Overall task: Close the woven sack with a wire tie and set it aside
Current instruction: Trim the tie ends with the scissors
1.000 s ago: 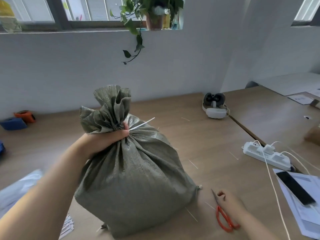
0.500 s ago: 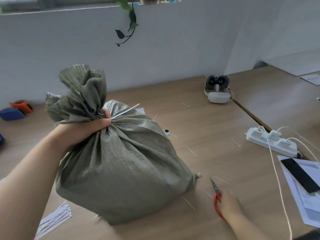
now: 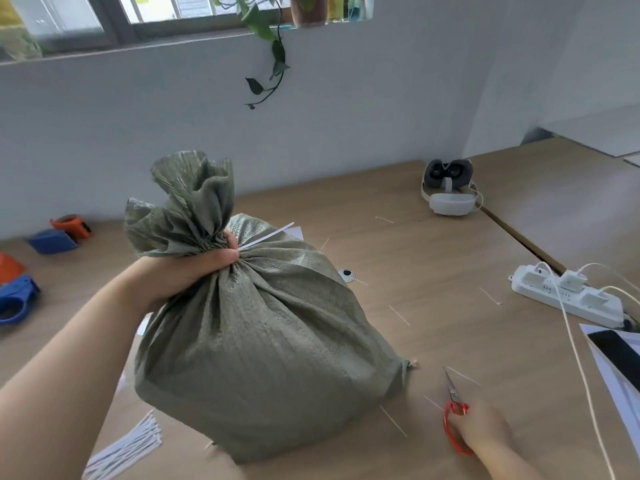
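A full grey-green woven sack (image 3: pixel 263 351) stands on the wooden table (image 3: pixel 415 244). My left hand (image 3: pixel 187 268) is clenched around its gathered neck, just below the ruffled top. A white wire tie (image 3: pixel 266 234) sticks out to the right from the neck, beside my fingers. At the lower right my right hand (image 3: pixel 481 431) rests on the table, gripping the red handles of a pair of scissors (image 3: pixel 453 407) whose blades point away from me. A bundle of spare white ties (image 3: pixel 128 448) lies at the lower left.
Cut tie ends (image 3: pixel 398 315) lie scattered on the table. A white power strip (image 3: pixel 568 299) with cables sits at the right, papers (image 3: pixel 613 362) below it, and a VR headset (image 3: pixel 448 188) at the back. Blue and orange tape dispensers (image 3: pixel 59 233) are at the left.
The view shifted while my left hand kept its grip on the sack neck. My right hand stayed on the scissors at the lower right. The sack now sits a little more upright.
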Available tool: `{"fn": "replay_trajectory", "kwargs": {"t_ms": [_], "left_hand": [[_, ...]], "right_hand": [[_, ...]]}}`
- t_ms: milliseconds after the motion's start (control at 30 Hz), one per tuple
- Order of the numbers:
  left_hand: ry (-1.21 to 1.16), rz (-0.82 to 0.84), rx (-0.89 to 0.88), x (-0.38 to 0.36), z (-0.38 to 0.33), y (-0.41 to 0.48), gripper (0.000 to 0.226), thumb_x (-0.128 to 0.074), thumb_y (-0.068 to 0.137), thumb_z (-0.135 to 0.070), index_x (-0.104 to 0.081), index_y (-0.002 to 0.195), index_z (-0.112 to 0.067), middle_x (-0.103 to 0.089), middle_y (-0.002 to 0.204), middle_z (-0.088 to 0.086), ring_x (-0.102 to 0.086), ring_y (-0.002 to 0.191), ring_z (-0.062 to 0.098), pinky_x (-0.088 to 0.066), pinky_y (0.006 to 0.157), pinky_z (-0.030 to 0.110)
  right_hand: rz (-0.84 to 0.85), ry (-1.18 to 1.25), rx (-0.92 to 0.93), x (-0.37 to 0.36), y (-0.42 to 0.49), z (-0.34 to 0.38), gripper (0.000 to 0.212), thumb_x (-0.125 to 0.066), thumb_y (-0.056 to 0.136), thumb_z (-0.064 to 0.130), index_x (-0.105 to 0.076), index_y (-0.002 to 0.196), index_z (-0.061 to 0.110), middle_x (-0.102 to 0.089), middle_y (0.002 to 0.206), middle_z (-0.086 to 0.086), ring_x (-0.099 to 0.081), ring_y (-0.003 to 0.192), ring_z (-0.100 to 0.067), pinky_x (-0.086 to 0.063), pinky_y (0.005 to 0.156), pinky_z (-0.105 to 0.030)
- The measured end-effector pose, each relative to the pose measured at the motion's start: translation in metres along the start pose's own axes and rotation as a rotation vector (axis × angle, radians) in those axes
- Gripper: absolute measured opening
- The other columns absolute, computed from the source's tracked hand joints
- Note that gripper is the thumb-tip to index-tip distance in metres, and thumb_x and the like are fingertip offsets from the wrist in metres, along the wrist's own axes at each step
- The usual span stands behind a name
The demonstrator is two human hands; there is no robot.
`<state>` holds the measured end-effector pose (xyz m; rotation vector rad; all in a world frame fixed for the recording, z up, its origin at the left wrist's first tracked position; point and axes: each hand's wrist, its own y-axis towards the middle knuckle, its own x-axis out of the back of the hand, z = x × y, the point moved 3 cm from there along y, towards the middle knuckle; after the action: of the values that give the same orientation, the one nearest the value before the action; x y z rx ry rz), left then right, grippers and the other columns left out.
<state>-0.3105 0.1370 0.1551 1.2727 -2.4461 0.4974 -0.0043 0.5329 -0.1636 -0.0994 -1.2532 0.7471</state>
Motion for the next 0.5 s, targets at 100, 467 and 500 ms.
{"fn": "replay_trajectory", "kwargs": {"t_ms": [100, 467, 500], "left_hand": [[-0.025, 0.066, -0.155, -0.015, -0.030, -0.010, 0.016, -0.067, 0.080, -0.034, -0.064, 0.086, -0.020, -0.062, 0.091, -0.004, -0.058, 0.090, 0.013, -0.046, 0.093, 0.035], [0.037, -0.023, -0.200, -0.007, -0.041, -0.006, 0.012, -0.074, 0.088, -0.024, -0.071, 0.093, -0.013, -0.069, 0.089, -0.006, -0.063, 0.086, 0.007, -0.051, 0.094, 0.034], [0.039, -0.041, -0.200, -0.006, -0.041, -0.006, 0.009, -0.073, 0.090, -0.018, -0.071, 0.094, -0.010, -0.069, 0.089, -0.005, -0.063, 0.085, 0.006, -0.052, 0.092, 0.032]], "right_hand": [[-0.028, 0.172, 0.010, 0.012, -0.011, 0.019, 0.039, -0.075, 0.073, 0.048, -0.070, 0.061, 0.011, -0.072, 0.066, -0.005, -0.068, 0.071, -0.026, -0.043, 0.057, -0.029], [0.027, 0.844, 0.305, 0.118, -0.110, 0.149, 0.021, -0.081, 0.078, 0.008, -0.065, 0.089, -0.001, -0.062, 0.060, -0.013, -0.056, 0.049, -0.024, -0.047, 0.049, -0.032], [0.059, 0.858, 0.358, 0.129, -0.125, 0.162, 0.025, -0.081, 0.079, 0.012, -0.064, 0.090, -0.001, -0.060, 0.061, -0.012, -0.056, 0.050, -0.024, -0.048, 0.048, -0.031]]}}
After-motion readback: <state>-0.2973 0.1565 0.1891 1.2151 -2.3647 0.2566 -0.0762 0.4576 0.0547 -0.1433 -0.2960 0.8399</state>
